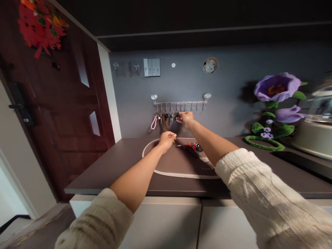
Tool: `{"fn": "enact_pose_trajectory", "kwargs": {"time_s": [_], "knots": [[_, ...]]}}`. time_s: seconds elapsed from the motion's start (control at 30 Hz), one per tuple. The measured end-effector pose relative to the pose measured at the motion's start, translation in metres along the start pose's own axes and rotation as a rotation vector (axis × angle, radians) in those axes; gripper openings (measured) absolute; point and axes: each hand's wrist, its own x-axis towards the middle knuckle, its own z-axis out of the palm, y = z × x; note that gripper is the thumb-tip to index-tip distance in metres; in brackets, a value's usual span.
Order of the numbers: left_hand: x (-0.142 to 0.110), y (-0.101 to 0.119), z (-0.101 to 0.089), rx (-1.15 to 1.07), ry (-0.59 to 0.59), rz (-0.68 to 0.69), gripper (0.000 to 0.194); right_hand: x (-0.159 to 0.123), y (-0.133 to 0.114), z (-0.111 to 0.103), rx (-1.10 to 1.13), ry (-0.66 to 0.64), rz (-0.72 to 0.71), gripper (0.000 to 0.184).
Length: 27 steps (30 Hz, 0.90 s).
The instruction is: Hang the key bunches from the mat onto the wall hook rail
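Note:
My right hand (pixel 186 119) is closed on a small dark bunch of keys (pixel 177 117) at a hook of the clear hook rail (pixel 181 102) on the wall. Lower and to the left, my left hand (pixel 167 139) hovers above the mat with its fingertips pinched together; whatever they might hold does not show. Several other key sets hang from the rail's left hooks, one with a pink strap (pixel 154 122) and one with a brown strap (pixel 164 123). A pile of keys with red cord (pixel 194 148) lies on the brown mat (pixel 166 166).
The mat rests on a dark counter (pixel 109 166) above white cabinets. To the right stand a purple artificial flower (pixel 277 88) and a cream appliance with a clear dome (pixel 316 128). Wall switches (pixel 152 67) sit above; a dark red door (pixel 64 103) is on the left.

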Motion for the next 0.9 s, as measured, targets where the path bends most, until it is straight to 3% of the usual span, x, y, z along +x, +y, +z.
{"fn": "enact_pose_trajectory", "kwargs": {"time_s": [0.43, 0.7, 0.9], "knots": [[0.006, -0.009, 0.0, 0.124, -0.072, 0.097, 0.007, 0.004, 0.001, 0.0, -0.06, -0.01, 0.0, 0.014], [0.002, -0.009, -0.002, 0.329, -0.169, 0.209, 0.009, -0.005, 0.001, -0.009, -0.074, -0.075, 0.0, 0.015], [0.002, -0.01, -0.004, 0.421, -0.196, 0.27, 0.011, -0.015, 0.0, -0.02, -0.138, -0.016, -0.008, 0.011]]}}
